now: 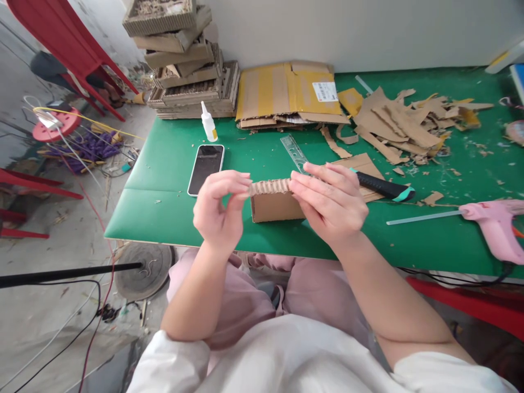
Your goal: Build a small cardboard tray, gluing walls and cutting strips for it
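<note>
Both hands hold a small piece of corrugated cardboard (pixel 271 196) just above the green table (pixel 164 180), its ribbed strip on top. My left hand (pixel 221 210) pinches the left end of the ribbed strip with thumb and fingers. At the right end, my right hand (pixel 329 202) grips the piece with curled fingers. Behind my right hand lie a clear plastic ruler (pixel 292 151) and a black utility knife with a teal tip (pixel 387 188) on a flat cardboard sheet (pixel 360 164).
A phone (pixel 206 168) and a white glue bottle (pixel 208 123) lie left of centre. Stacked cardboard trays (pixel 188 60), flattened boxes (pixel 286 93) and cardboard scraps (pixel 405 123) line the back. A pink glue gun (pixel 495 224) with a glue stick (pixel 421 218) rests at right. Red chairs and cables fill the floor at left.
</note>
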### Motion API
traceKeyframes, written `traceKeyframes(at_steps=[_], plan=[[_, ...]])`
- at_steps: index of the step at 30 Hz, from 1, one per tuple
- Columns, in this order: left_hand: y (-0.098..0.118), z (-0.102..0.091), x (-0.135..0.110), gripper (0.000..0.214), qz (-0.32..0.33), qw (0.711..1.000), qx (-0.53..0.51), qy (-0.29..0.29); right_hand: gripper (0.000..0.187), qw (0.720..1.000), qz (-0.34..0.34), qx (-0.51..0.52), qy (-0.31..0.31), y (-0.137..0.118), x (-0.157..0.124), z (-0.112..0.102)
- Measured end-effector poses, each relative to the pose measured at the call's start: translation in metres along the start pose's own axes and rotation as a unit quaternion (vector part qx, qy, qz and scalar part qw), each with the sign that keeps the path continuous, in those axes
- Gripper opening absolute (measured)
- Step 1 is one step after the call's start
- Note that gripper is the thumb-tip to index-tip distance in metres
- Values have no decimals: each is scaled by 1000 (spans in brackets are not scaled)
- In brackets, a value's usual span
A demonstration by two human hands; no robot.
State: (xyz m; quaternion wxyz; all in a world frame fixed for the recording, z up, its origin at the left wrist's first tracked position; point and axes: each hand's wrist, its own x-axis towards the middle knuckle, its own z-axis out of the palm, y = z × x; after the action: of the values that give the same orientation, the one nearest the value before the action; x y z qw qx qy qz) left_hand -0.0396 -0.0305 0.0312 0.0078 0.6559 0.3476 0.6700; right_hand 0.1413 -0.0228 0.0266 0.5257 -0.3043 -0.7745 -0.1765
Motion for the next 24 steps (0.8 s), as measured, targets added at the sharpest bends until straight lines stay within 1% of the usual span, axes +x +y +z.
traceKeyframes(at_steps=[3, 5, 6, 9, 12, 15, 16, 18, 19, 21, 22, 24], plan=[[-6, -3, 3, 17, -63, 996, -4, 60, 17, 999, 7, -33, -28, 0, 0, -1], [-10, -5, 5, 20, -109, 991, 3, 80, 18, 998, 7, -44, -38, 0, 0, -1], [-13, -6, 5, 20, -130, 988, 8, 89, 18, 999, 3, -41, -34, 0, 0, -1], [-19, -9, 5, 16, -172, 979, 25, 105, 17, 1000, -5, -20, -12, 0, 0, -1], [-25, -10, 4, 11, -188, 975, 58, 100, 17, 999, 1, -33, -24, 0, 0, -2], [-32, -10, 2, 8, -167, 976, 119, 68, 17, 999, -1, -29, -25, 0, 0, -2], [-35, -9, 0, 7, -157, 976, 143, 43, 17, 1000, -3, -18, -20, 0, 0, -3], [-41, -8, -3, 16, -147, 971, 187, -22, 20, 1000, -6, 1, -14, 0, 0, -3], [-44, -7, -4, 21, -149, 966, 202, -56, 22, 1000, -5, 6, -14, -1, -1, -4], [-47, -5, -7, 21, -165, 958, 211, -104, 23, 1000, -3, 9, -16, -1, -1, -4], [-47, -5, -8, 19, -176, 957, 203, -114, 23, 1000, -2, 10, -16, -1, -1, -4], [-43, -5, -8, 23, -188, 962, 170, -104, 22, 1000, -2, 11, -15, -2, 0, -4]])
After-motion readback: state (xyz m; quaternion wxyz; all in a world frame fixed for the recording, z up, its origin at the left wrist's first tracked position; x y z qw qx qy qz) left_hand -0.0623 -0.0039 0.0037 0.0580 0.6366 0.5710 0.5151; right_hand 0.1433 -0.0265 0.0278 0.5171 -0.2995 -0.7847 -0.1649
